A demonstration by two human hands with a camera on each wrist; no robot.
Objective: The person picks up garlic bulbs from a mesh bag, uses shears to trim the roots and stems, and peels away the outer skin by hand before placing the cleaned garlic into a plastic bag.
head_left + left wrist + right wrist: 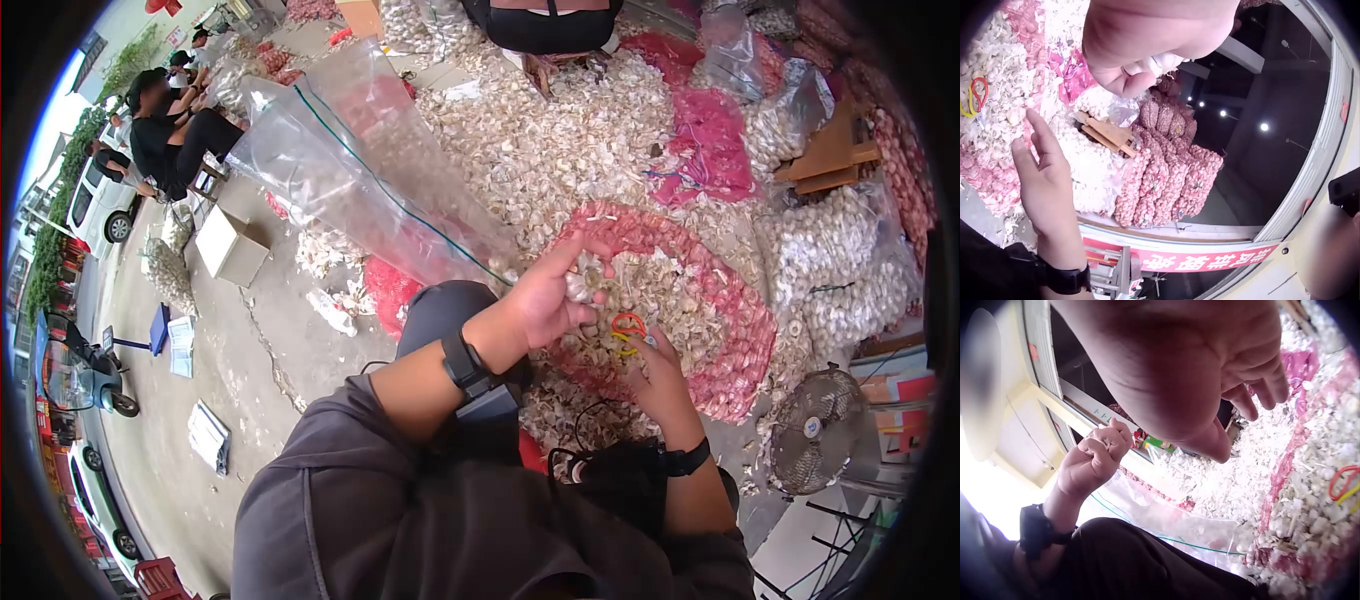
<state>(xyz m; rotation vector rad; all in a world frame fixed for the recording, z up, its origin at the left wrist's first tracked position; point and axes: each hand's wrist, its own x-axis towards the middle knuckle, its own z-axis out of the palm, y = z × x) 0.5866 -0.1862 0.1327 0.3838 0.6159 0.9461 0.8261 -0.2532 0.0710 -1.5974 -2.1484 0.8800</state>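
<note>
Grey concrete floor [265, 400] runs under a broad litter of pale garlic skins in the head view. Before you, a pink-red mesh sack [755, 345] rings a heap of loose white garlic [690, 305]. Your left hand [550, 305] holds a whitish, rounded garlic bulb [579, 287] above that heap's near edge. Your right hand [660, 380] is relaxed, its fingers extended and gripping nothing visible, just beside what look like scissors with red and yellow loop handles [630, 331], lying on the heap. Expect the bulb to be light and firm, its papery skin apt to flake and slide; hold it around the widest part, without squeezing hard. The scissors should be light and stiff; take them by the loops. You cannot read the blue badge on the round metal fan [815, 430].

From your left wrist, thumb and fingers curl around the bulb, and the scissors lie clear of your right hand. Upside-down white characters on a red banner [1210, 259] seem to include 排风 and 排烟.

From your right wrist, your right fingers hang loosely bent, with nothing seen in them; green lettering [1102, 415] on a white panel is too small to read.
</note>
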